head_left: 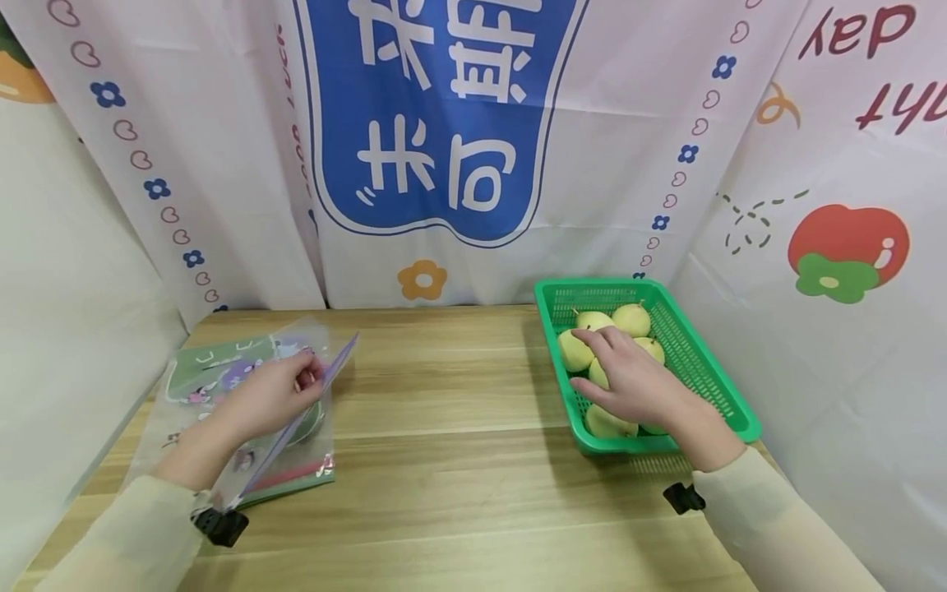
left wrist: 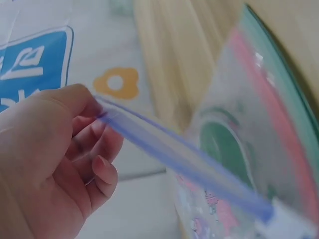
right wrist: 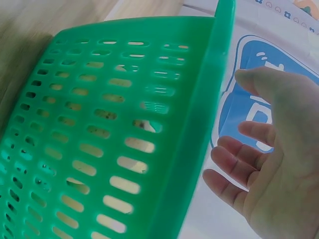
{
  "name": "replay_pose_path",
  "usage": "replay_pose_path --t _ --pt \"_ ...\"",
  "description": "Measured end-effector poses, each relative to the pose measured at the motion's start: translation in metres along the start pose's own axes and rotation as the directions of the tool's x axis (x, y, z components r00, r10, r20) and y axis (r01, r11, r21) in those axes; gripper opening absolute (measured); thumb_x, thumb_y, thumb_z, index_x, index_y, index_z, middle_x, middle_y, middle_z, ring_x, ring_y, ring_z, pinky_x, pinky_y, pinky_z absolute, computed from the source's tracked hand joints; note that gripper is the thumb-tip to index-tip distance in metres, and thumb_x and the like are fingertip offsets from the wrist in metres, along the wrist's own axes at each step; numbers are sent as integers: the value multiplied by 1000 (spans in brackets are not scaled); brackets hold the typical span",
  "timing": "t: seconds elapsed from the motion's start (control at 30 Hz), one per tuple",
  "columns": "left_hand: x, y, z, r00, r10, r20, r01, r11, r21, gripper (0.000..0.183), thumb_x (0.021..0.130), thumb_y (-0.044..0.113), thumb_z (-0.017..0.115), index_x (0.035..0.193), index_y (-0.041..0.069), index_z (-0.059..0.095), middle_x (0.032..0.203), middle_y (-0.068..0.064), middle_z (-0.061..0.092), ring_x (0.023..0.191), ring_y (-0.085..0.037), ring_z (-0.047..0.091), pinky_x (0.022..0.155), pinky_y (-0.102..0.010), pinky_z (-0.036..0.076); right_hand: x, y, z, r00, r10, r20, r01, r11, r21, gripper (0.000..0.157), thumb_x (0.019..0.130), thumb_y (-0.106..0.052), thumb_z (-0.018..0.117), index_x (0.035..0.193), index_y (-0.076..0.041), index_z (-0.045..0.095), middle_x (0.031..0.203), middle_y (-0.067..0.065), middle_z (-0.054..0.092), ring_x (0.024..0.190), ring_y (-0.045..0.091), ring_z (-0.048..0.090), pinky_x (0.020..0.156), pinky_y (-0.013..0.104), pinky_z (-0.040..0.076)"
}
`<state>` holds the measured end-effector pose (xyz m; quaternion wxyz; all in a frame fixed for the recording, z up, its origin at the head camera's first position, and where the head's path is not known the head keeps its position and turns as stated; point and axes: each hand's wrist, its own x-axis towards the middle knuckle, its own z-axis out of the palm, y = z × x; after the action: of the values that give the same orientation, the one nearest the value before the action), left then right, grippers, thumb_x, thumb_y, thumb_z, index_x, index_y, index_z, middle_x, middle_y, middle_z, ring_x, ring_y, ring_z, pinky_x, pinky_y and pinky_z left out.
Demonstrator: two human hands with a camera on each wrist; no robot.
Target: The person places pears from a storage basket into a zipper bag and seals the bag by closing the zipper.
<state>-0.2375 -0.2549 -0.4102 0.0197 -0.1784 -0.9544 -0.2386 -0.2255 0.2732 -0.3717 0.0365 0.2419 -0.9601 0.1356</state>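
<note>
My left hand [head_left: 277, 390] pinches the purple-edged mouth of a clear zip bag [left wrist: 184, 154] between thumb and fingers, lifting that edge off the table. Below it lies the rest of the printed bags, green and pink at the border. Over the green basket [head_left: 577, 444] at the right hovers my right hand [head_left: 629, 374], fingers spread and loosely bent, holding nothing. Several yellow-green pears [head_left: 631, 319] sit in that basket, partly hidden under the hand. In the right wrist view the hand [right wrist: 271, 154] is beside the basket's rim, and the pears show only through the slots.
A wooden table [head_left: 444, 460] carries both the bags and the basket. White printed cloth [head_left: 629, 205] hangs behind the table and along its sides, close to the basket's right edge.
</note>
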Motion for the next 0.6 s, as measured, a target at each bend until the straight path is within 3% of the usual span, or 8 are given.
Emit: replay_pose_path --t 0.17,0.33,0.47,0.6 --pt "19 22 1 999 -44 -12 42 990 -131 9 105 13 67 109 4 68 88 -3 68 68 -12 62 57 -25 53 5 -6 -2 1000 -2 15 1 1000 30 69 106 -36 73 164 -10 46 151 19 57 132 36 59 110 57 55" --pt "40 46 5 996 -92 7 91 956 -278 18 106 11 62 119 -1 65 90 -7 68 63 -15 69 53 -28 58 11 -18 -7 999 -13 46 7 990 142 54 108 -30 72 156 -10 56 144 15 63 123 33 67 104 54 60" --pt "58 69 10 991 -137 7 128 904 -408 26 102 9 62 124 -4 63 94 -12 73 65 -18 71 57 -33 61 21 -32 -11 998 -24 66 12 982 189 46 108 -29 71 150 -11 62 142 11 67 121 31 69 101 50 61" --pt "75 93 15 985 -172 22 157 832 -532 34 99 9 64 131 -5 62 100 -13 76 71 -16 71 63 -30 62 35 -43 -10 996 -38 77 21 977 214 39 110 -30 67 144 -11 67 136 7 71 116 25 69 99 46 61"
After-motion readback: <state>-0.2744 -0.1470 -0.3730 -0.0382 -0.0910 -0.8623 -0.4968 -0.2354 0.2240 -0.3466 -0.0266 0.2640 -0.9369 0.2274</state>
